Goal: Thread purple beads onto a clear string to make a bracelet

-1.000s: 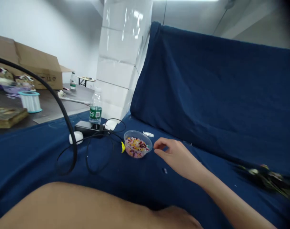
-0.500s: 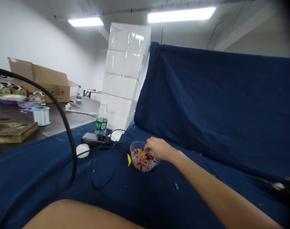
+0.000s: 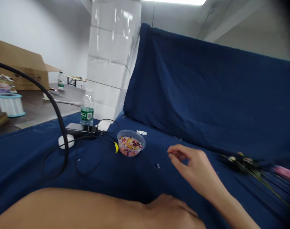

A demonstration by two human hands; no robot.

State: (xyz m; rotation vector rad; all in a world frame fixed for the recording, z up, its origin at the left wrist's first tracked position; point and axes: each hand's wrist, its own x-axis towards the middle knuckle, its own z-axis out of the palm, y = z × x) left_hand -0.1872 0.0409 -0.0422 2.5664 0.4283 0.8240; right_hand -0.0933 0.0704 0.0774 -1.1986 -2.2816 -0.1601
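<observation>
My right hand (image 3: pixel 194 167) hovers over the blue cloth, right of a clear plastic bowl (image 3: pixel 131 143). Its thumb and forefinger are brought together in a pinch. Whatever is between the fingertips is too small to make out. The bowl holds many small beads (image 3: pixel 130 144) in pink, yellow, white and dark red. Low at the bottom edge, my left hand (image 3: pixel 175 213) shows only its back, with the forearm crossing from the left. Its fingers are hidden from view. A small dark bit (image 3: pixel 157 165) lies on the cloth between the bowl and my right hand.
Left of the bowl are a yellow tag (image 3: pixel 116 147), a black box with cables (image 3: pixel 80 129), a round white object (image 3: pixel 66 141) and a water bottle (image 3: pixel 87 108). Artificial-looking flowers (image 3: pixel 245 163) lie at the right. White boxes (image 3: pixel 109 70) stand behind; a black cable (image 3: pixel 55 105) arches at left.
My right hand has left the bowl and moved right, its fingers pinched. My left hand has come into view at the bottom. The camera view has shifted right and down.
</observation>
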